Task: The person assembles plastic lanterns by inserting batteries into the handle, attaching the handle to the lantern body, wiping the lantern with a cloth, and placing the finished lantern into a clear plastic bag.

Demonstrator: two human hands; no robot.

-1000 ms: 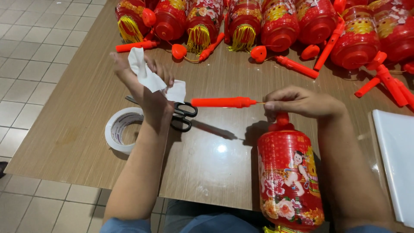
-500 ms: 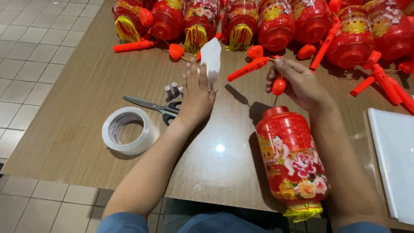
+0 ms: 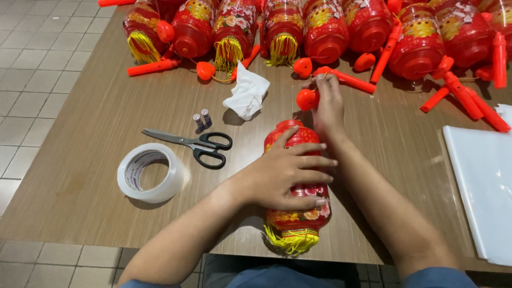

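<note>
Left hand [image 3: 285, 173] grasps the red lantern [image 3: 296, 213] — right hand [image 3: 326, 104] pinches its cap [image 3: 308, 100].

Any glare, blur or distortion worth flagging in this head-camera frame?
Head view: sharp overall, with no motion blur on the left hand or right hand; soft shadows fall beside the tape roll and crumpled tissue; a faint sheen lies on the table; the table edges bow slightly.

Red lantern [image 3: 296, 213] (yellow-tasselled) flat on table
</note>
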